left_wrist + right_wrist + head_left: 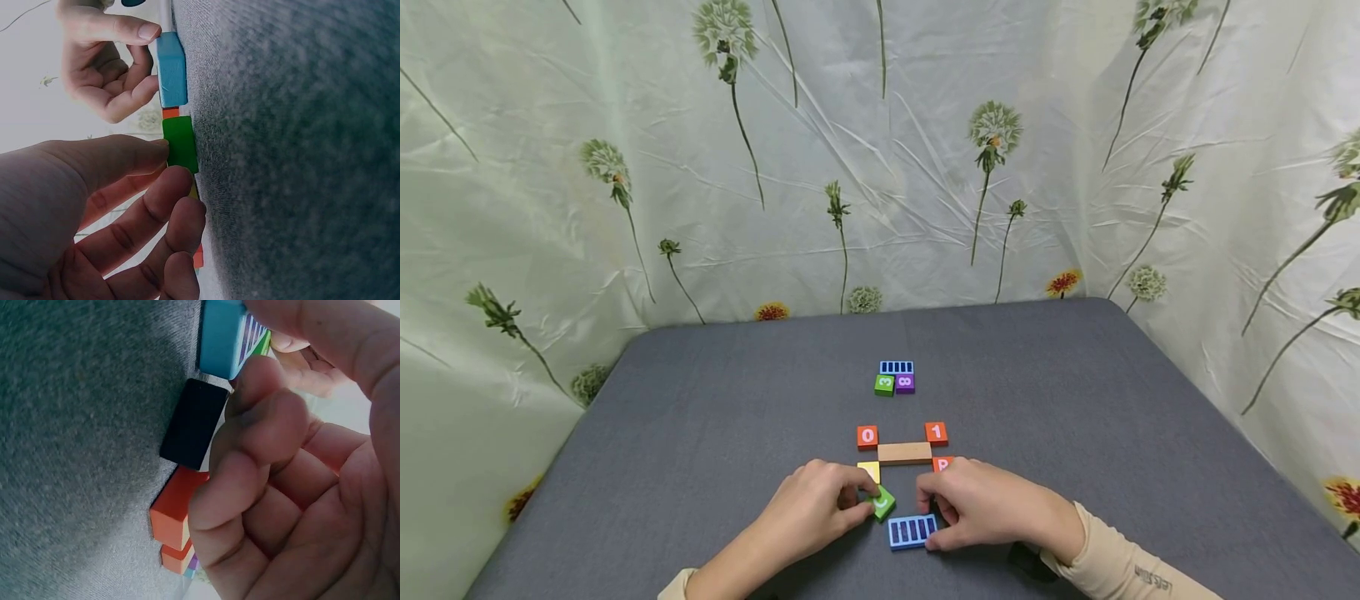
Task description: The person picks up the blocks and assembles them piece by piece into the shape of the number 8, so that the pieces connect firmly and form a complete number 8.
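Note:
My left hand (816, 507) pinches a green letter block (886, 503) between thumb and fingertip; the block sits turned at an angle, close to the table. The right hand (988, 506) grips the right end of a blue block with dark stripes (910, 532), thumb at the near edge and a finger on the far side. Just beyond the green block lies a yellow block (869, 471), partly covered by left fingers. A dark block (195, 424) beside the right fingers shows in the right wrist view, and the right hand hides it from the head view.
Past the hands, a wooden plank (904, 453) lies between orange blocks marked 0 (867, 437) and 1 (936, 433), with another orange letter block (942, 464) by the right hand. Farther off sit a second blue striped block (897, 367), a green 3 (884, 385) and a purple 8 (905, 382).

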Motion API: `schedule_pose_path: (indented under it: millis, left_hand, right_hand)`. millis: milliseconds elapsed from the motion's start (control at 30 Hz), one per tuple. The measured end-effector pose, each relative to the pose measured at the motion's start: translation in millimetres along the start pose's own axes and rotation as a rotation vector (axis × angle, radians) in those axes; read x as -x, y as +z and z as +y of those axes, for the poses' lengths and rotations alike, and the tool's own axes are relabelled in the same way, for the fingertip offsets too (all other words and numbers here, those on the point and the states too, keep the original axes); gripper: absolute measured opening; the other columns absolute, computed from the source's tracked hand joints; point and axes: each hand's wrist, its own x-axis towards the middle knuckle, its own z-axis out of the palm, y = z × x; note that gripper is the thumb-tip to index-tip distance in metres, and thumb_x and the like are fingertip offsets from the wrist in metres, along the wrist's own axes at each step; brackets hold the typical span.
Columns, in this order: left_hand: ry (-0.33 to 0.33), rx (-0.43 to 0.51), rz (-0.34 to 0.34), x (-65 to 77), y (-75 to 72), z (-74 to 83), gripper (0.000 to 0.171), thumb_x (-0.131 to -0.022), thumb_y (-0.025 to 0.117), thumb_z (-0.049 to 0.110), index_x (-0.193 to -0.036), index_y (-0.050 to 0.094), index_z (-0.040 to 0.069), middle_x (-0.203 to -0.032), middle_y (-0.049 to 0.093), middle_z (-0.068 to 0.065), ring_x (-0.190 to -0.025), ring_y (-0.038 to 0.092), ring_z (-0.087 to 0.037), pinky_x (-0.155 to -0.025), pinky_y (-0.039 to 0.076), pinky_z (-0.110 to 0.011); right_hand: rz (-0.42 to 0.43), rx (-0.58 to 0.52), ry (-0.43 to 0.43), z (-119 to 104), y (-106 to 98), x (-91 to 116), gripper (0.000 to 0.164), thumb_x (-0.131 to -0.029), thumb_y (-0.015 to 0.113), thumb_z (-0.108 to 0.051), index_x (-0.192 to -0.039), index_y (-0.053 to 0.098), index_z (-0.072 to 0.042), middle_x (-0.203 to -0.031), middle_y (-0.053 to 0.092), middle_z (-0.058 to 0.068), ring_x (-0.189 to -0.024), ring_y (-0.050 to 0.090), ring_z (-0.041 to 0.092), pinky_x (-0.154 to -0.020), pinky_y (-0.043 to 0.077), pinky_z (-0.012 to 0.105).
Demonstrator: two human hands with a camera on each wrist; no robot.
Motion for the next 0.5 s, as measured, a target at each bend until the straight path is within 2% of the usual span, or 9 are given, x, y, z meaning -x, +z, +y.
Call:
schedule_pose_path:
  millis: [500]
  left_hand:
    - [0.016, -0.004, 0.025, 0.9, 1.3, 0.5, 0.012, -0.089, 0.087, 0.017, -0.095, 0.083, 0.026, -0.061, 0.052, 0.021, -0.056, 0.042, 0.006, -0.051, 0.035, -0.022]
  right_hand:
    - [0.044, 0.007, -0.018, 3.7, 1.2, -0.6, 0.022, -0.088, 0.088, -0.023, -0.094, 0.067, -0.021, -0.064, 0.048, -0.020, -0.055, 0.043, -0.008, -0.052, 0.036, 0.015]
